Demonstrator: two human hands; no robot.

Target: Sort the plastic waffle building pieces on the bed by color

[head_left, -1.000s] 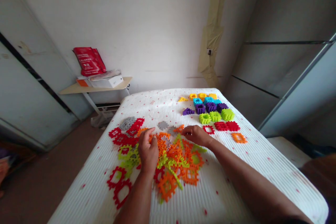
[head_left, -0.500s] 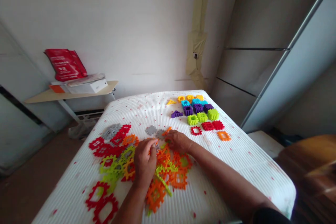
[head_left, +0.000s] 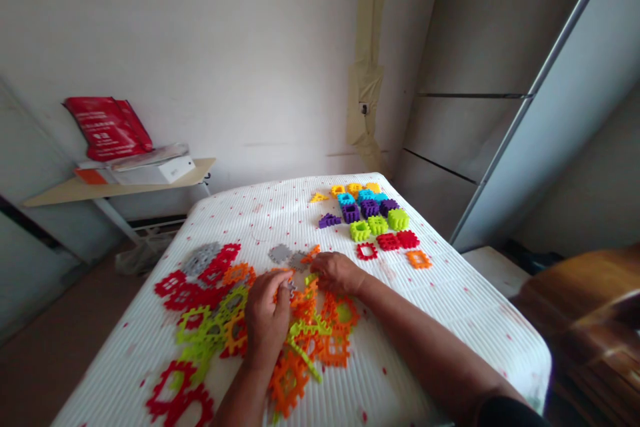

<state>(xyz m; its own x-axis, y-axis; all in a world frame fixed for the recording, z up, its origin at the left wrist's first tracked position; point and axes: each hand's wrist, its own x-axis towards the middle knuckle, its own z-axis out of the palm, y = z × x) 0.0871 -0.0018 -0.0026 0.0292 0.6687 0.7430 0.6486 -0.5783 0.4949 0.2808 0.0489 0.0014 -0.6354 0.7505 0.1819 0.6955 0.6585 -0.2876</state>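
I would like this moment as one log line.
left hand: over loose pieces, grip unclear | right hand: beside orange pieces, grip unclear | coloured stacks: beyond right hand

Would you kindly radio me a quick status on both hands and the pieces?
Left hand over loose toothed pieces, grip unclear. Right hand at their far-right edge, grip unclear. Pieces overlap near both hands.

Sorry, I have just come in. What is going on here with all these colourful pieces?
A person has both hands at a loose heap of toothed, coloured pieces on a white cover. The left hand is over the heap's middle, and the right hand is at its far right side; whether either grips a piece is hard to tell. Farther right, stacks stand in rows by colour.
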